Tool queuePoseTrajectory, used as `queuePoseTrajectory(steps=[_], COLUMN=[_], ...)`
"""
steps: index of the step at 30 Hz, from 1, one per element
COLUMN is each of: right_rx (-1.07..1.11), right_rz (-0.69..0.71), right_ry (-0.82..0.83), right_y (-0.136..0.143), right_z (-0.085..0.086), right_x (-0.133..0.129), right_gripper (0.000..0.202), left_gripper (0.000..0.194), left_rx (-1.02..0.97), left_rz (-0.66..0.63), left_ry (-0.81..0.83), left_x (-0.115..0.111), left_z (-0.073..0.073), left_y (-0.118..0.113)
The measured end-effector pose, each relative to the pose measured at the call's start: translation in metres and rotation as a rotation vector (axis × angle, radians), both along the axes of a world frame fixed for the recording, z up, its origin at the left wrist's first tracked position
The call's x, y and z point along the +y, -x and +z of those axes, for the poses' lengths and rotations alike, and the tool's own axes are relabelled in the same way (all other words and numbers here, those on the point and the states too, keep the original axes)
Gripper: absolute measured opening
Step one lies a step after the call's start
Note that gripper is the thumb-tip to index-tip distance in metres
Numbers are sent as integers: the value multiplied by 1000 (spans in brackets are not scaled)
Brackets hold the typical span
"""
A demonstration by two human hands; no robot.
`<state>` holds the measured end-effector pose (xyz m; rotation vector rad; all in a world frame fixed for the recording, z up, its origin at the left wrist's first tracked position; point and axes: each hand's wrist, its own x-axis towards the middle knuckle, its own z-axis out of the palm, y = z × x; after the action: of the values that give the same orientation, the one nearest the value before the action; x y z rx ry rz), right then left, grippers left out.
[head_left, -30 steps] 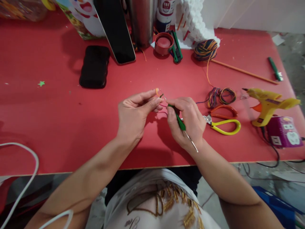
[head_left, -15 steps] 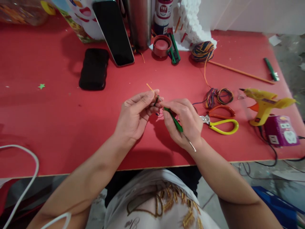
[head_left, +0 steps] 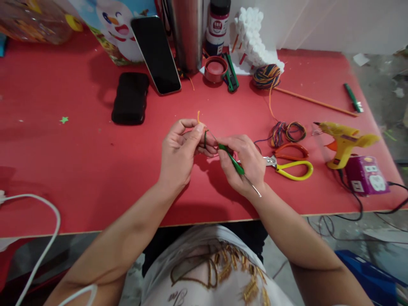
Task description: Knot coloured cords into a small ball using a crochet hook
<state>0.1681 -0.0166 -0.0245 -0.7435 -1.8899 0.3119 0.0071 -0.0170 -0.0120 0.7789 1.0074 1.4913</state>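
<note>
My left hand (head_left: 181, 148) pinches a small piece of multicoloured yarn (head_left: 205, 137) between thumb and fingers, and an orange yarn end sticks up past the thumb. My right hand (head_left: 244, 159) is closed around a crochet hook with a green grip (head_left: 234, 160). The hook's thin front end points at the yarn in my left hand; whether it passes through a loop is too small to tell. Its metal rear end shows below my right palm. Beside my right hand lie scissors (head_left: 295, 170) with one orange and one yellow handle, their blades partly hidden behind the hand.
A yarn ball (head_left: 267, 76) and loose yarn coils (head_left: 287, 131) lie right of centre. Further right are a yellow glue gun (head_left: 346, 140), a purple power box (head_left: 366, 174) and a wooden stick (head_left: 315, 102). A phone (head_left: 157, 55), black case (head_left: 130, 98) and steel flask (head_left: 186, 36) stand behind.
The camera view has shifted slightly. The hook's front end has drawn a little away from my left fingers, and more dark yarn shows between them. Both hands keep their hold.
</note>
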Motion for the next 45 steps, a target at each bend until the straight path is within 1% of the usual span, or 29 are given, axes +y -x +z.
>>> queuePoseTrajectory(steps=[2, 6, 11, 16, 20, 23, 26, 28, 29, 31, 33, 37, 41, 43, 45], right_rx=[2, 15, 46, 46, 35, 40, 68, 65, 57, 34, 0, -11, 24, 97, 219], right_rz=[-6, -27, -71, -85, -69, -14, 15, 28, 40, 58, 37, -15, -37, -39, -24], right_ry=[32, 73, 30, -10, -35, -18, 41, 107, 135, 163, 159, 153, 204, 286, 419], right_y=[1, 2, 4, 2, -1, -4, -6, -6, -6, -4, 0, 7, 10, 11, 12], right_z=[1, 1, 3, 5, 4, 3, 1, -1, -2, -4, -7, -9, -6, -6, -7], right_x=[-1, -1, 0, 2, 3, 5, 10, 13, 14, 16, 15, 12, 8, 7, 6], right_gripper=[29, 26, 28, 29, 36, 45, 44, 40, 39, 41, 43, 33, 23, 19, 14], left_gripper=[27, 27, 30, 26, 25, 29, 41, 44, 42, 34, 29, 24, 23, 24, 24], left_rx=[34, 115, 177, 227, 158, -4, -121, -111, -84, -10, 76, 205, 223, 196, 149], left_rz=[16, 30, 29, 15, -16, -69, -148, -142, -118, -78, -61, -20, -13, -14, -39], left_ry=[-19, -32, -45, -38, -5, 80, 214, 238, 221, 165, 136, 101, 96, 90, 108], left_x=[0, -2, -6, -10, -9, -3, 4, 7, 7, 5, 1, -6, -9, -10, -10], left_z=[-1, -1, 3, 7, 6, 1, -5, -9, -10, -11, -11, -10, -8, -7, -5], left_y=[1, 1, -1, -3, -3, -1, 2, 3, 4, 4, 3, 3, 0, -2, -4])
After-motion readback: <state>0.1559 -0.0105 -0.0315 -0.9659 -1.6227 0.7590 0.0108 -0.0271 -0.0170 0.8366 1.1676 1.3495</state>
